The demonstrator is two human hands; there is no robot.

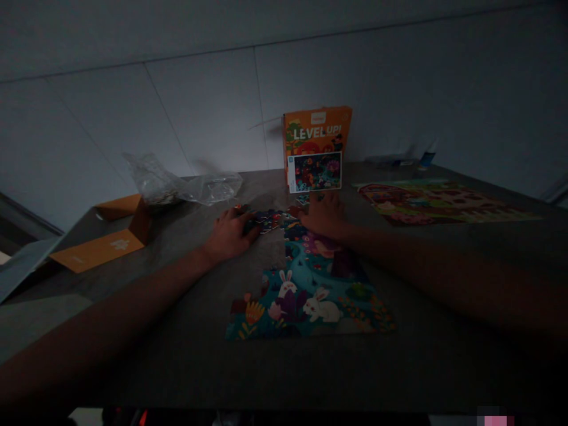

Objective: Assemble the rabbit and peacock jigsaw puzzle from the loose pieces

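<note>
Dim light. Partly assembled puzzle (pixel 306 266) on the grey surface (pixel 199 367), centre to lower centre of frame. Left hand (pixel 233 232), centre-left: palm down, thumb and fingers apart, beside the puzzle pieces (pixel 270 221). Right hand (pixel 323 214), over the puzzle's upper edge; cannot tell whether its fingers grip anything. Picture card (pixel 318 171) leans on the upright orange box (pixel 317 127), upper centre.

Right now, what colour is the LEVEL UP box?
The LEVEL UP box is mostly orange, best seen in the head view.
</note>
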